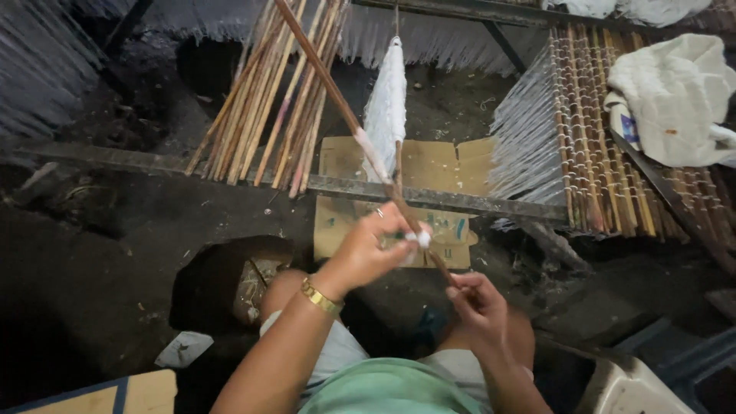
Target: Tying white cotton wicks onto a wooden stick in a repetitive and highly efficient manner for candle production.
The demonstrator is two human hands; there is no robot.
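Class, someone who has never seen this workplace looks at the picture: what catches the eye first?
At centre, the left hand and right hand grip a long brown stick slanting up to the top edge. Behind it hangs a white thread bundle. A rack of thread-wound sticks fills the right.

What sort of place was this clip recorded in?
Most likely a small noodle or thread-drying workshop with a dirt floor. Bundled bamboo sticks lean on a rail, racks of white strands hang from sticks, and the left hand and right hand work a long stick.
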